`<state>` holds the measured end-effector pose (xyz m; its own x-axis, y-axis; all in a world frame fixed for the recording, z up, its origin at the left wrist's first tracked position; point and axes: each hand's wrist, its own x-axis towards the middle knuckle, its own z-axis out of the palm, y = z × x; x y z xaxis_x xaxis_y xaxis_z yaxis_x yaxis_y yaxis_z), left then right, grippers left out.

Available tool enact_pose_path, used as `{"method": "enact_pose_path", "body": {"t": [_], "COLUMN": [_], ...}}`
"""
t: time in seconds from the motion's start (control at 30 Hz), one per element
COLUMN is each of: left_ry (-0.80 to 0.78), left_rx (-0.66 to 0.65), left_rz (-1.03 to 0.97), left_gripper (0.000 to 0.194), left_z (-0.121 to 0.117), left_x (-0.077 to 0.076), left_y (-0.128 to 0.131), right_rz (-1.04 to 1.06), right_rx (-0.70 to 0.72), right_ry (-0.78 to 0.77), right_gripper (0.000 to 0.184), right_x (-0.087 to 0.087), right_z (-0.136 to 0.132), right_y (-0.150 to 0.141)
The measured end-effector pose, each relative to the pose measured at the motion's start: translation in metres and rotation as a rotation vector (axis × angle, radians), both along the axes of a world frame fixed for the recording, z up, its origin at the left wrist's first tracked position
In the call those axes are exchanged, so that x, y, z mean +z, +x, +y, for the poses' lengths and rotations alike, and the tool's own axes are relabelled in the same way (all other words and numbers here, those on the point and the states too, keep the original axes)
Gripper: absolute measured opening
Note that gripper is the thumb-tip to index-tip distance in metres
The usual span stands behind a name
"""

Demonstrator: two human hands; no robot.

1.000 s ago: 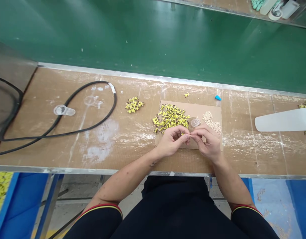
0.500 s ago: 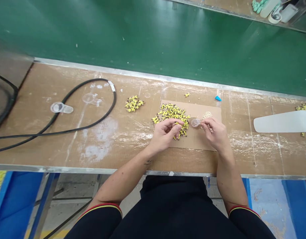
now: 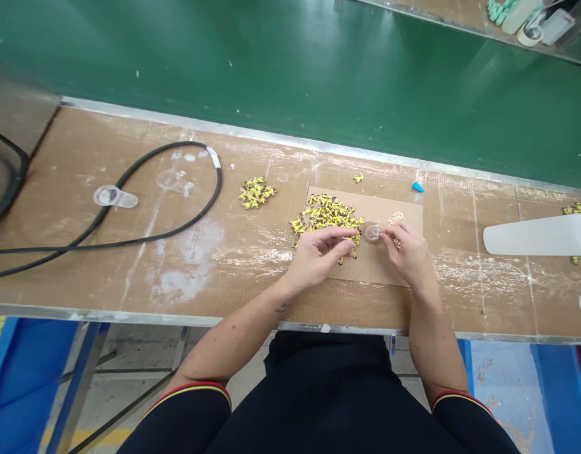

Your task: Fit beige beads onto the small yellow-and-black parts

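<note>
Bright, even overhead light is spread across the scene, and broad pale streaks of glare are laid over the green panel, strongest from about 12 to 2 o'clock. Only faint, soft shadows are cast on the bench, whose surface is given a mild sheen, while the fine edges of the small yellow parts near the centre are slightly softened by compression and their tiny size. Wide-angle distortion is seen toward the edges, where the metal rail is gently bowed and lines are stretched near 9 and 3 o'clock.
</note>
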<state>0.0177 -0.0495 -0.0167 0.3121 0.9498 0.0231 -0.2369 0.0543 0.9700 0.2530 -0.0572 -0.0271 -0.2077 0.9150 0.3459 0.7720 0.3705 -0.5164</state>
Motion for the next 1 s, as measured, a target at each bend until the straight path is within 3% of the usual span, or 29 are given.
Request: {"method": "enact_pose_path", "body": {"t": [0.2,0.4,0.63,1.0], "left_ry": [-0.06,0.046,0.06,0.299], "left_rx": [0.012,-0.029,-0.029,0.068], "left_rz": [-0.027,-0.03,0.049,0.162], "left_gripper": [0.03,0.015,0.017,0.012], "left_z": [-0.001,-0.005,-0.009,-0.013], "left_x": [-0.003,-0.003,-0.004,-0.004], "left_y": [0.004,0.009,0.01,0.011], "right_rz": [0.224,0.433,0.479,0.543], "right_rx": [0.005,0.071,0.129,0.174], "right_ry": [-0.006,-0.017,-0.039,-0.057], "right_gripper": [0.011,0.006,0.009,0.008], "right_x": [0.015,0.023,0.024,0.02], "right_z": [-0.006,-0.018,-0.022,-0.022], "right_y": [-0.006,-0.019,-0.03,-0.04]}}
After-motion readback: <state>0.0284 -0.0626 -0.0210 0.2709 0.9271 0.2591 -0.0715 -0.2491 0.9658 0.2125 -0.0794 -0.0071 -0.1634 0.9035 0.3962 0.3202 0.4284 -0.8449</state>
